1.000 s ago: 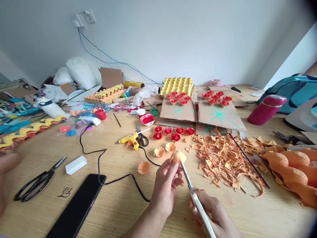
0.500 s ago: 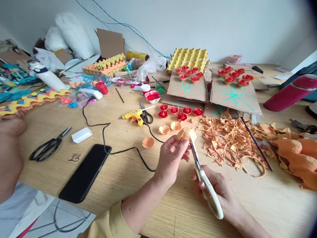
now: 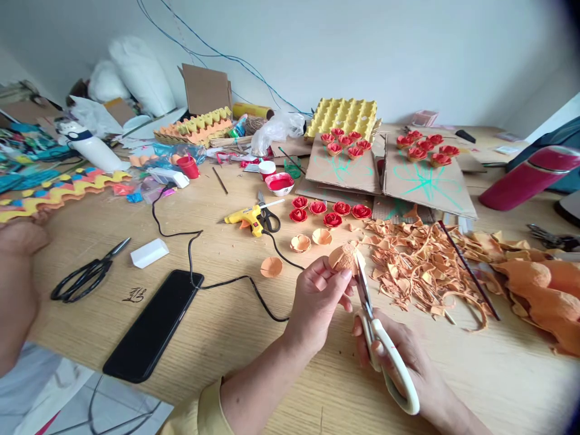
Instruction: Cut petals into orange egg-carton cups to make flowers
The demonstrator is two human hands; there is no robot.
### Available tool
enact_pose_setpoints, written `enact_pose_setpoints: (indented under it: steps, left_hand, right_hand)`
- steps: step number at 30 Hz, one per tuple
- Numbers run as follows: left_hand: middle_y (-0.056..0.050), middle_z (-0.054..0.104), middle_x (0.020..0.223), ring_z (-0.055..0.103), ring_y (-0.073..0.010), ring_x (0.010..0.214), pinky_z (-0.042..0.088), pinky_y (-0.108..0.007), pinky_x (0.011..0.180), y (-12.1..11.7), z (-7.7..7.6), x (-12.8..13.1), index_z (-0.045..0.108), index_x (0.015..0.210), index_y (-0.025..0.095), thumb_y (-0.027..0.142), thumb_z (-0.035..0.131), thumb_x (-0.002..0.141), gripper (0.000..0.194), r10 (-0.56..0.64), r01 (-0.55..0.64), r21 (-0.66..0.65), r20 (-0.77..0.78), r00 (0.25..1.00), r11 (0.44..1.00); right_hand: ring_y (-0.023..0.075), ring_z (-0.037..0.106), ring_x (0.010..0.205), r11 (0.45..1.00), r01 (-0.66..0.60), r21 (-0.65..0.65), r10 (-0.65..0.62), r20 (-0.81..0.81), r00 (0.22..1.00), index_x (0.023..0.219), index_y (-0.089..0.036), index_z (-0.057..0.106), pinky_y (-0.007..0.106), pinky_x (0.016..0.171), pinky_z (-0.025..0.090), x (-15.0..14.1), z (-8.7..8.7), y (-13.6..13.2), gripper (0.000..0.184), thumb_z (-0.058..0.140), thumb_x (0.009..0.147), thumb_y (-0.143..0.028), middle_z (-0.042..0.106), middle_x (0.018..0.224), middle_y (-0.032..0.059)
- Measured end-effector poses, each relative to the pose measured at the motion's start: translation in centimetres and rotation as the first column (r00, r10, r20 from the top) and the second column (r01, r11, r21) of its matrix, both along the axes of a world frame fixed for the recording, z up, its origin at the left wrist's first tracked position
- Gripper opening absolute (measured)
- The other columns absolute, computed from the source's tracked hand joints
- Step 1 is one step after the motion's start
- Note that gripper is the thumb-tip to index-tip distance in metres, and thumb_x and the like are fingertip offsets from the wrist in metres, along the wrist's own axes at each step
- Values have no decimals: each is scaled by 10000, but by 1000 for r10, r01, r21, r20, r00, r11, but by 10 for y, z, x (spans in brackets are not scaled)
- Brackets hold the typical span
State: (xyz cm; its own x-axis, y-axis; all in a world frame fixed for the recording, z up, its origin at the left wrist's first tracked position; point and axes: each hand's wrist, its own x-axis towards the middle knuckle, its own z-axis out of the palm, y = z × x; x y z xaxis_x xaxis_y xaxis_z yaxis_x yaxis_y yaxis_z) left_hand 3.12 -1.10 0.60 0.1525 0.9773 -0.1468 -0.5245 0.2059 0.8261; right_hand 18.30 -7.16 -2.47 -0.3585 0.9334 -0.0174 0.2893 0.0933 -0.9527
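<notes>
My left hand pinches an orange egg-carton cup above the wooden table. My right hand grips white-handled scissors, whose blades touch the cup's right edge. Just beyond lie two cut orange cups, another orange cup, and several red painted paper roses. A heap of orange carton scraps spreads to the right.
A yellow glue gun with a black cord, a black phone, black scissors, cardboard sheets carrying roses, a yellow egg tray, a red bottle. Another person's hand rests at the left edge.
The view tipped down and then settled. The scissors have closed in on the cup's right edge, and my hands stayed together at the table's middle.
</notes>
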Motion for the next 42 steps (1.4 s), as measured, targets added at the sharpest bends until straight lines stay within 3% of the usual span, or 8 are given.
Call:
enact_pose_setpoints:
  steps: [11, 20, 42]
  left_hand:
    - [19, 576, 624, 484, -77, 525, 418, -173, 418, 0, 5, 1, 617, 720, 164, 384, 781, 685, 277, -8, 9, -43, 16, 1000, 999]
    - [16, 584, 639, 485, -78, 543, 416, -169, 421, -1, 6, 0, 617, 730, 163, 361, 763, 704, 248, -22, 24, -56, 33, 999, 998]
    - [17, 559, 643, 474, -64, 550, 438, -137, 426, -3, 3, 1, 601, 766, 139, 336, 743, 746, 244, -33, 36, -54, 55, 998, 998]
  right_hand:
    - [156, 444, 572, 999, -9, -48, 9, 2, 1000, 800, -219, 536, 283, 541, 385, 3, -2, -2, 497, 378, 919, -675, 561, 676, 13]
    - [188, 501, 680, 1000, -7, -30, 8, 30, 1000, 789, -219, 543, 296, 591, 405, 2, 5, -1, 516, 376, 913, -691, 578, 728, 30]
    - [166, 453, 584, 1000, 4, 21, -5, 48, 999, 861, -222, 566, 286, 554, 380, 3, -8, -3, 455, 366, 948, -622, 550, 666, 5]
